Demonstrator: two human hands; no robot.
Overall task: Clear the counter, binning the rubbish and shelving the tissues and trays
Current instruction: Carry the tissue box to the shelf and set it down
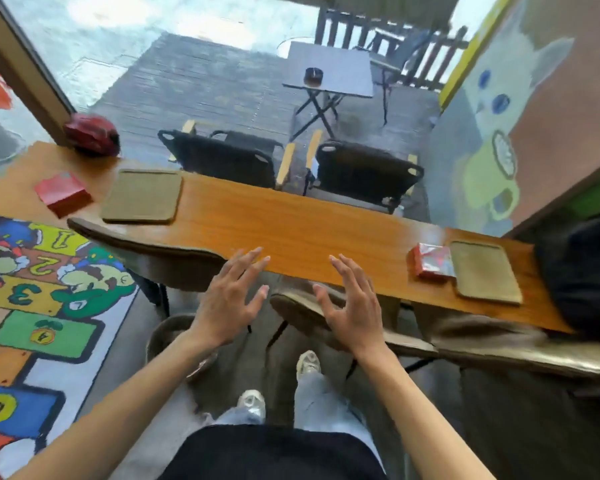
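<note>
Counter (291,230), a long orange-brown wooden plank with a rounded left end, is seen running from far left to lower right; nothing has been lifted off it yet. Going left to right: a crumpled dark-red bag-like lump (91,134) at the far-left corner, likely rubbish; a flat red tissue packet (62,192); a tan rectangular tray (142,196) just beside it. Mid-span is bare, and both hands are held over its near edge: left hand (230,299) with fingers spread wide, holding nothing; right hand (352,306) likewise splayed and empty. Further right, a red-and-silver tissue packet (432,262) lies touching a second tan tray (485,271). Step judged: start of clearing, no item picked. Next move calls for a reach sideways to either cluster; neither is under the hands.
</note>
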